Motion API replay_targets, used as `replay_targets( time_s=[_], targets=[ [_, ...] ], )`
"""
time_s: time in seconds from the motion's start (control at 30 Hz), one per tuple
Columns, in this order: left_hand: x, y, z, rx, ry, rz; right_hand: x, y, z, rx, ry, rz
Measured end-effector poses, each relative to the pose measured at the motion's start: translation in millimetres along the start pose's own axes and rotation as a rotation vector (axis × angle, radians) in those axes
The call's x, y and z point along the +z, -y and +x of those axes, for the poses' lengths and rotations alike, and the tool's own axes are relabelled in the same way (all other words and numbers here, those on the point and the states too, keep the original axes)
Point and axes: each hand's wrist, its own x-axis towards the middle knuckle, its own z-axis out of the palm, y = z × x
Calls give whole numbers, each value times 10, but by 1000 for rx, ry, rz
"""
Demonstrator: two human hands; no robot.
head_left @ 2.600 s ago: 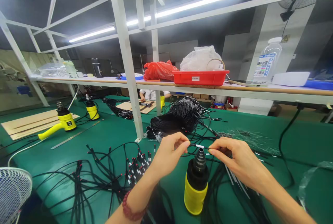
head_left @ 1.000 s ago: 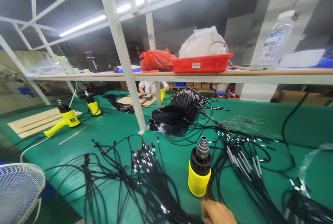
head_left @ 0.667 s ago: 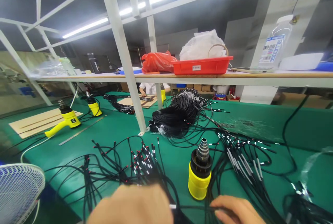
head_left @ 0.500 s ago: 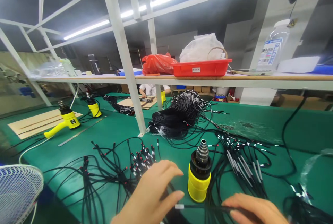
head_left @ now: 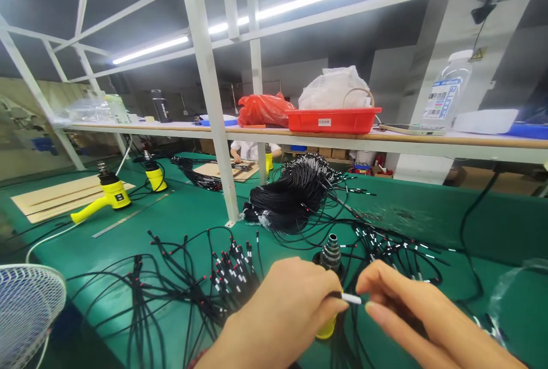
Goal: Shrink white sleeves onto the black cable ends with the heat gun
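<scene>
On the green table (head_left: 492, 226), as seen through my remote feed, item one: left hand (head_left: 278, 315), its fingers (head_left: 329, 295) pinching a black cable (head_left: 338, 295) tipped with a white sleeve (head_left: 351, 299). Item two: right hand (head_left: 423, 315), its fingers (head_left: 385, 283) spread just beside that sleeve; I cannot tell whether they touch it. Item three: an upright yellow heat gun (head_left: 330, 257), partly hidden behind the hands. Item four: loose cables (head_left: 231, 272) left of the hands. Item five: a coiled black cable bundle (head_left: 286, 203) farther along the table.
</scene>
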Motion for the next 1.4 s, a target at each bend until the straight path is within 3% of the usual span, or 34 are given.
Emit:
replay_targets(
  time_s=[0.17, 0.33, 0.7, 1.4],
  targets=[
    [-108, 70, 118, -116, -157, -51, -125, 26, 310, 87, 79, 29],
    [-182, 229, 211, -153, -193, -152, -140, -120, 466, 110, 47, 94],
    [73, 484, 384, -195, -284, -375, -45, -175, 624, 134, -35, -27],
    [152, 579, 495, -218, -378, -525, 1, -277, 705, 156, -71, -74]
  ],
)
